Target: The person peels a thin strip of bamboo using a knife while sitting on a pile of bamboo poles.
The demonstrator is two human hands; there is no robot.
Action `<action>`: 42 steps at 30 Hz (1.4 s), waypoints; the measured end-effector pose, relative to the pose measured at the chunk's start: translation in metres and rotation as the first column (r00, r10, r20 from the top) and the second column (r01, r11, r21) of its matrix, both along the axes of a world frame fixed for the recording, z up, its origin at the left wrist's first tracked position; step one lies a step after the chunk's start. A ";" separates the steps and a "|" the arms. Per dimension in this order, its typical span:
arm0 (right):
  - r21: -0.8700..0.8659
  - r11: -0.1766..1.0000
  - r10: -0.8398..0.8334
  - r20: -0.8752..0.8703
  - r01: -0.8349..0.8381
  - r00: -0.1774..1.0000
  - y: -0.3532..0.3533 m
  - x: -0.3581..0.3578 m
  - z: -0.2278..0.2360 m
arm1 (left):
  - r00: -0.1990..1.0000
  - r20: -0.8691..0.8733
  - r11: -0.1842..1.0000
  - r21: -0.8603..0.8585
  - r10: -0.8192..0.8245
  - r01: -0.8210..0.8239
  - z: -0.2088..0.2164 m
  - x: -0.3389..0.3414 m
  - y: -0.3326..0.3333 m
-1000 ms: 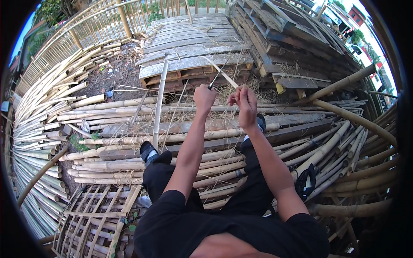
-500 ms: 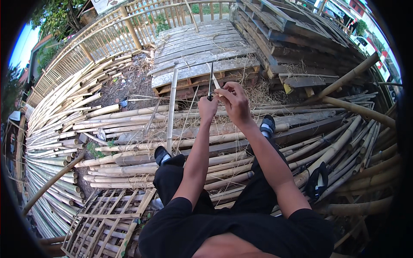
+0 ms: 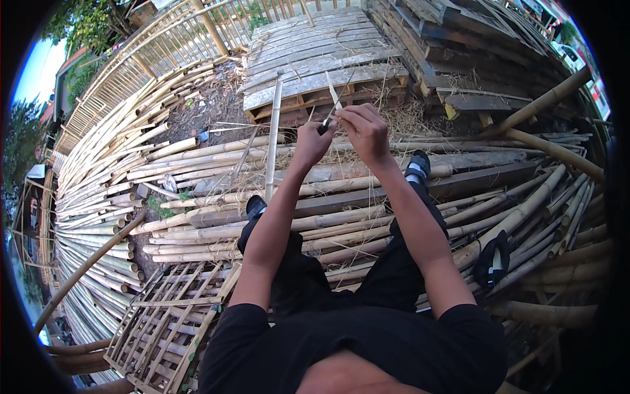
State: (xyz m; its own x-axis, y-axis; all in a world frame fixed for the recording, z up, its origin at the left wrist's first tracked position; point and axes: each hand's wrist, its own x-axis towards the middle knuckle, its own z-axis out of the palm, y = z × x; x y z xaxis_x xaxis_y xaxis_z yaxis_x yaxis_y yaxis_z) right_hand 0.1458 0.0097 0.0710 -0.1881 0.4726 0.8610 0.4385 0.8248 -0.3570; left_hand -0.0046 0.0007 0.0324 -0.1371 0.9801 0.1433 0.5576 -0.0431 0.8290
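My left hand point(image 3: 313, 142) is closed around the dark handle of a knife point(image 3: 325, 125). The knife's thin blade slants away to the right and passes close to a pale bamboo strip point(image 3: 331, 85). With bent fingers and thumb, my right hand point(image 3: 367, 134) pinches that strip at its near end, just right of the knife. The two hands are close together, and the strip points away from me. A long split bamboo piece point(image 3: 273, 134) stands left of my hands, its far end against a wooden pallet point(image 3: 289, 92).
Bamboo poles point(image 3: 216, 197) lie under and around my feet, with more on the left point(image 3: 98, 243). Stacked dark timber and pallets point(image 3: 453, 59) rise at the far right. A bamboo lattice panel point(image 3: 174, 315) is near left, and a slatted fence point(image 3: 170, 43) runs behind.
The knife has tilted from nearly upright to slanting right, so blade and strip now cross. Both hands have shifted slightly, and the whole view has moved a little.
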 end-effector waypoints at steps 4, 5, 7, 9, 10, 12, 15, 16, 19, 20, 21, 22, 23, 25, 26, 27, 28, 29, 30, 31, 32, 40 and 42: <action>0.000 0.999 0.037 0.009 -0.037 0.999 -0.008 0.002 -0.005 | 0.995 0.098 1.000 0.012 -0.022 0.021 -0.007 0.012 -0.021; 0.040 0.999 0.027 0.012 -0.028 1.000 -0.007 0.001 -0.002 | 0.993 0.112 0.999 0.018 -0.035 0.033 -0.009 0.013 -0.020; 0.034 0.999 0.008 0.043 -0.010 0.999 -0.009 0.005 0.003 | 0.989 0.146 0.999 0.028 -0.029 0.025 -0.016 0.020 -0.021; 0.027 1.000 -0.003 0.050 0.002 0.999 -0.009 0.007 0.003 | 0.985 0.175 0.999 0.040 0.007 -0.014 -0.021 0.027 -0.018; 0.022 1.000 -0.005 0.041 0.004 0.999 -0.009 0.007 0.001 | 0.982 0.188 0.998 0.045 0.024 -0.033 -0.022 0.030 -0.018; 0.028 1.000 0.001 0.033 -0.002 0.999 -0.009 0.008 -0.001 | 0.975 0.218 0.998 0.023 0.049 -0.055 -0.024 0.033 -0.018; 0.046 0.999 0.017 0.036 -0.019 0.999 -0.008 0.010 -0.001 | 0.968 0.244 0.998 -0.011 0.056 -0.055 -0.026 0.031 -0.017; 0.044 0.999 0.016 0.036 -0.018 0.999 -0.009 0.010 -0.001 | 0.964 0.263 0.999 -0.020 0.047 -0.044 -0.025 0.031 -0.017; 0.041 0.999 0.014 0.038 -0.016 0.999 -0.009 0.009 0.001 | 0.953 0.301 1.000 0.003 0.021 -0.023 -0.030 0.028 -0.019; 0.040 0.999 0.013 0.039 -0.015 0.999 -0.009 0.009 0.003 | 0.953 0.300 1.000 -0.015 0.031 -0.027 -0.033 0.028 -0.019; 0.038 0.999 0.013 0.041 -0.014 0.999 -0.010 0.008 0.003 | 0.954 0.297 0.999 -0.035 0.040 -0.030 -0.037 0.027 -0.020; 0.036 0.999 0.012 0.044 -0.014 0.999 -0.010 0.008 0.003 | 0.954 0.295 0.998 -0.055 0.048 -0.034 -0.042 0.028 -0.021; 0.034 0.999 0.012 0.047 -0.014 0.999 -0.010 0.007 0.003 | 0.956 0.291 0.999 -0.008 0.046 -0.046 -0.048 0.028 -0.019; 0.040 0.999 0.016 0.052 -0.018 0.999 -0.011 0.006 0.005 | 0.948 0.314 0.999 -0.006 0.050 -0.051 -0.047 0.028 -0.018; 0.042 0.999 0.018 0.054 -0.021 0.998 -0.011 0.005 0.005 | 0.944 0.326 0.998 -0.006 0.054 -0.055 -0.047 0.028 -0.017; 0.036 0.999 0.021 0.070 -0.024 0.997 -0.012 0.006 0.005 | 0.962 0.265 0.998 0.005 0.061 -0.065 -0.050 0.028 -0.014; 0.030 0.999 0.025 0.085 -0.027 0.996 -0.012 0.007 0.005 | 0.963 0.256 0.996 -0.032 0.088 -0.083 -0.052 0.026 -0.010; 0.024 0.999 0.030 0.099 -0.032 0.995 -0.013 0.007 0.003 | 0.963 0.245 0.992 -0.069 0.116 -0.102 -0.054 0.023 -0.006; 0.019 0.999 0.038 0.098 -0.040 0.994 -0.012 0.008 0.003 | 0.962 0.235 0.988 -0.098 0.138 -0.118 -0.049 0.022 -0.001; 0.013 0.999 0.048 0.097 -0.049 0.994 -0.013 0.008 0.003 | 0.953 0.261 0.986 -0.101 0.155 -0.133 -0.045 0.020 0.000; 0.008 0.998 0.058 0.095 -0.059 0.994 -0.013 0.008 0.003 | 0.961 0.248 0.991 -0.083 0.124 -0.107 -0.040 0.022 0.000; 0.000 0.995 0.095 0.138 -0.096 0.986 -0.016 0.007 -0.002 | 0.995 -0.017 0.980 -0.172 0.100 -0.102 -0.023 0.003 -0.001; -0.011 0.996 0.093 0.134 -0.093 0.987 -0.016 0.008 -0.001 | 0.988 -0.131 0.985 -0.137 0.085 -0.103 -0.019 -0.005 0.004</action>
State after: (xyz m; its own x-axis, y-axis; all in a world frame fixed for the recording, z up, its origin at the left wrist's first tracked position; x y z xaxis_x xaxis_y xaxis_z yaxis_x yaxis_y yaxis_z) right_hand 0.1539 -0.0066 0.0696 -0.3448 0.4517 0.8228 0.4041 0.8626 -0.3042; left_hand -0.0095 0.0043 0.0138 -0.2192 0.9754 0.0239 0.6523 0.1283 0.7470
